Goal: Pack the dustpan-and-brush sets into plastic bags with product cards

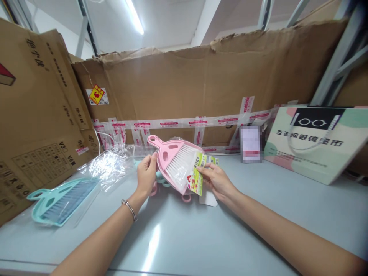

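Observation:
A pink dustpan and brush set (169, 155) with white bristles is held up at the middle of the table, its handle pointing up and left. My left hand (147, 174) is closed on its left edge, just below the handle. On the other side my right hand (217, 180) pinches the green and yellow label card (196, 176) at the set's lower right. Behind and beneath the set, more pink and teal pieces (163, 180) show in part, mostly hidden. A white paper piece (209, 199) hangs under my right hand.
A teal dustpan and brush set (64, 203) in clear wrap lies at the left, near crumpled clear plastic bags (110, 165). Cardboard (172, 84) walls the back and left. At the right stand a blurred-out small box (251, 143) and a printed paper bag (316, 149).

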Demonstrator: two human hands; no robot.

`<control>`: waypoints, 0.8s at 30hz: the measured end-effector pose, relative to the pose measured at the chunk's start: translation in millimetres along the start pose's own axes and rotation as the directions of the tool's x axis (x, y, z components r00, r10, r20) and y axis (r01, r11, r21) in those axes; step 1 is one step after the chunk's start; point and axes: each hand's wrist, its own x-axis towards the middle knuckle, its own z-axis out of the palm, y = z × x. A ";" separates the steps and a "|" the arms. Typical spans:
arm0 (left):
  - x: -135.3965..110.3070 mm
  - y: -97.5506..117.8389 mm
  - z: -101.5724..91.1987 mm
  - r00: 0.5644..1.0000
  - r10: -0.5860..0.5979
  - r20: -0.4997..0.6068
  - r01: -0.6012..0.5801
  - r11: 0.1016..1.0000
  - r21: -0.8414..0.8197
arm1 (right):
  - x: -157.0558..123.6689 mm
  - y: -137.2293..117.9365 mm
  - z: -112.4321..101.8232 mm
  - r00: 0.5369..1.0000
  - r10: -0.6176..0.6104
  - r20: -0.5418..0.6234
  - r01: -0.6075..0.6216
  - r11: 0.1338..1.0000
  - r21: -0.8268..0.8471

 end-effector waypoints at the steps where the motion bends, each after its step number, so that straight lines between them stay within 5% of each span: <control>1: 0.9 -1.0 -0.1 1.000 -0.013 -0.003 0.013 1.000 -0.008 | 1.3 -0.3 -1.2 1.000 0.016 0.017 -0.016 1.000 -0.007; 4: 1.7 -5.8 1.8 0.994 -0.110 0.010 0.110 0.990 -0.090 | 9.4 -7.1 -11.6 0.998 0.028 0.056 -0.021 0.993 -0.114; 6: 1.3 -9.1 4.2 0.983 -0.186 0.003 0.184 0.971 -0.151 | 16.7 -14.4 -22.6 0.993 -0.116 -0.024 0.105 0.953 -0.283; 10: 0.1 -13.9 7.7 0.971 -0.238 -0.018 0.230 0.952 -0.204 | 24.5 -19.1 -35.4 0.817 -0.564 -0.121 0.404 0.708 -0.579; 12: -1.3 -14.5 8.2 0.975 -0.219 -0.022 0.211 0.958 -0.191 | 21.9 -13.1 -30.5 0.891 -0.454 0.001 0.383 0.750 -0.540; 14: -3.6 -13.3 7.8 0.986 -0.166 -0.014 0.161 0.974 -0.159 | 16.2 -5.3 -21.0 0.971 -0.199 0.129 0.234 0.888 -0.395; 16: -6.1 -9.9 6.8 0.995 -0.098 0.025 0.101 0.985 -0.139 | 10.3 -0.6 -12.8 0.983 -0.032 0.182 0.071 0.975 -0.212; 21: -4.8 3.6 3.8 0.960 -0.066 0.272 0.127 0.969 -0.213 | 3.5 -11.0 -12.8 0.994 -0.036 0.103 0.042 0.997 -0.060; 24: 8.7 4.8 -3.4 0.973 -0.049 0.225 0.087 0.983 -0.163 | 2.9 -20.8 -17.0 0.993 -0.111 0.049 0.117 0.986 -0.118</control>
